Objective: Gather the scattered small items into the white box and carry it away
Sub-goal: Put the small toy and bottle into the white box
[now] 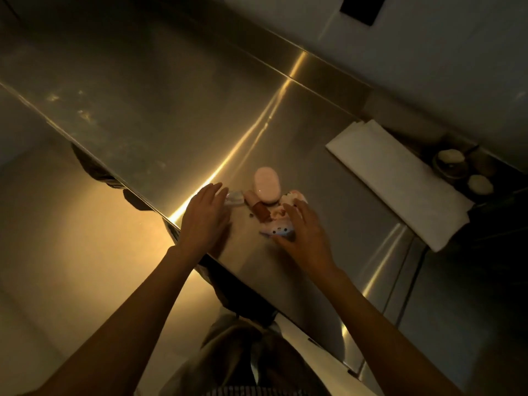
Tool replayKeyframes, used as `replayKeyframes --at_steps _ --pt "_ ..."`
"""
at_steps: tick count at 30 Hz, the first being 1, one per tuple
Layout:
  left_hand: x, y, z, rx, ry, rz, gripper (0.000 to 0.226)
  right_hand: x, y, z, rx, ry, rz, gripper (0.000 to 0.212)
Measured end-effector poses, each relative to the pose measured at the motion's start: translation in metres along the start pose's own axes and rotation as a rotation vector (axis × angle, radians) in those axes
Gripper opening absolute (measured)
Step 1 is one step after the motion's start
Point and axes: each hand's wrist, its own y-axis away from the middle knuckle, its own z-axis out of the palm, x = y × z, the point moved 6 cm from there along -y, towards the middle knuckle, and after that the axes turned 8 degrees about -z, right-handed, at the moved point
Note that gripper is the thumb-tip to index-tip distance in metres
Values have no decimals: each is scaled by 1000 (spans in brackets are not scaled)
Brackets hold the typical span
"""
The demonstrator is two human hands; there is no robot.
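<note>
Small items: clustered on the steel counter (300, 144) near its front edge, between the two hands.
Pink oval piece (267, 184): farthest of the cluster, lit bright, lying flat.
Brown cylinder (258, 206): on its side, just in front of the pink oval piece, touching or nearly so.
Pale packet (235, 198): left of the brown cylinder, at the left hand's fingertips.
Patterned pieces (281, 212): white with pink marks, partly under the right hand; shapes blurred.
Spotted piece (275, 232): nearest the edge, against the right palm.
Left hand (206, 215): flat, fingers straight and together, tips touching the pale packet; grasps nothing.
Right hand (304, 234): fingers spread loosely over the patterned pieces, pressing rather than clenched.
White folded cloth (394, 178): well to the right on the counter.
Round pale objects (451, 157): beyond the cloth, in dark dishes, dim.
White box: not identified in view.
</note>
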Motion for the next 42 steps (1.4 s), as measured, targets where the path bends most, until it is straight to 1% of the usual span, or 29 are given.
replayKeyframes --at_steps 3,6,10,13,16,21,25,28,33,35,38,42 --pt "-11 -10 4 -24 20 55 53 5 -6 16 0 38 20 82" --pt "-15 -15 6 -23 65 120 50 12 -3 27 11 38 85 78" --pt "-19 -18 14 -53 142 144 46 15 4 29 118 104 69 64" --pt "-17 -19 20 -80 155 169 43 13 9 29 141 187 83 61" --pt "-17 -21 21 -90 163 158 40 10 13 31 170 256 102 54" --pt "-17 -21 15 -57 187 131 29 3 19 33 224 304 131 42" --pt "-18 -18 14 -43 198 145 26 2 22 34 229 284 159 38" --pt "-20 -14 13 -43 201 163 27 0 24 32 264 243 171 37" --pt "-18 -14 2 -9 257 151 29 -6 20 15 394 142 214 34" --pt "-13 -18 -6 14 287 146 31 -9 20 5 455 124 204 34" --pt "3 -23 -20 46 344 184 29 -16 19 -12 525 109 186 35" --pt "36 -30 -40 77 389 248 32 -24 22 -41 628 126 148 33"
